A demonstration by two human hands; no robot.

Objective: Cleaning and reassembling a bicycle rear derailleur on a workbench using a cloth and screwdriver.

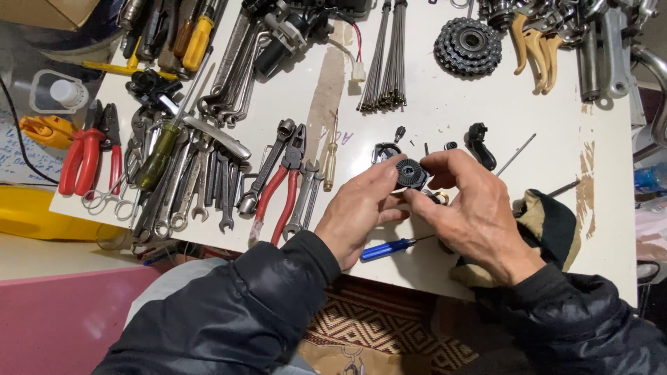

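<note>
Both my hands meet over the white workbench point(445, 118) around a small round black ribbed part point(411, 173). My left hand point(361, 208) pinches its left side with thumb and fingers. My right hand point(479, 208) grips it from the right and over the top. A blue-handled screwdriver point(386, 248) lies just below my hands on the table. A small black metal housing point(384, 151) and a black curved lever piece point(481, 142) lie just beyond my fingers.
Wrenches and spanners point(201, 187), red-handled pliers point(281, 191) and red cutters point(82, 158) crowd the left. A bundle of spokes point(385, 62) and a sprocket cluster point(467, 45) lie at the back. A dark rag point(552, 222) sits under my right wrist.
</note>
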